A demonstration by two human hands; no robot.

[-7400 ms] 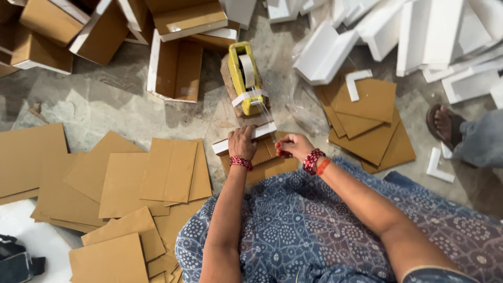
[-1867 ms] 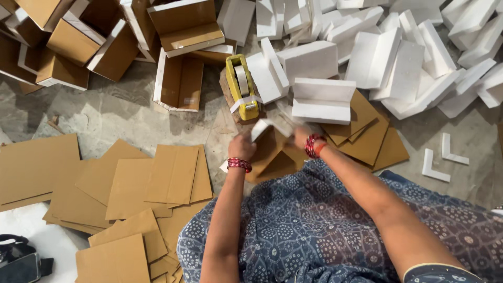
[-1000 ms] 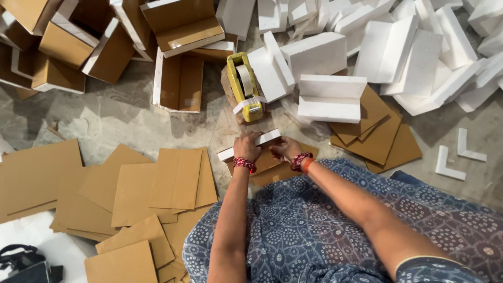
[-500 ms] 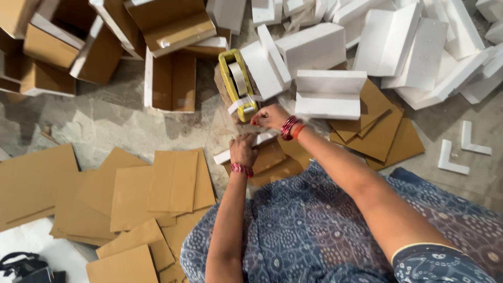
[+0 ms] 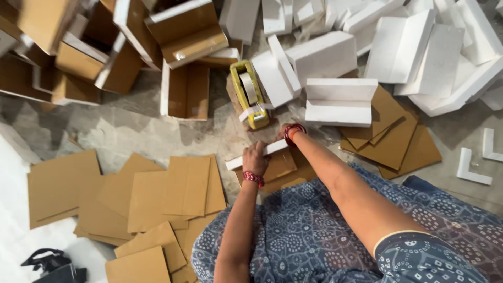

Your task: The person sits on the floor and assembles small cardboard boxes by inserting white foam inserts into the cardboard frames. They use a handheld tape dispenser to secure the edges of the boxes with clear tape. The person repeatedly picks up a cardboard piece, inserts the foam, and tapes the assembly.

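My left hand (image 5: 256,157) grips a small flat box piece (image 5: 236,162) with a white edge and brown inside, held over my lap. My right hand (image 5: 282,133), with red bangles at the wrist, is just beyond that piece, close to the near end of a yellow tape dispenser (image 5: 250,94) that lies on the stone floor. Its fingers are hidden behind the wrist and the piece. More brown card (image 5: 280,166) lies under the held piece.
Flat brown card sheets (image 5: 157,188) are spread at the left, more sheets (image 5: 390,136) at the right. Open brown boxes (image 5: 183,31) are piled at top left, white folded boxes (image 5: 340,102) at top right. White L-shaped pieces (image 5: 471,167) lie at the right, a black bag (image 5: 52,264) at bottom left.
My right hand left the box piece, reached up to the tape dispenser, and has now drawn back towards the piece. My left hand has kept its hold.
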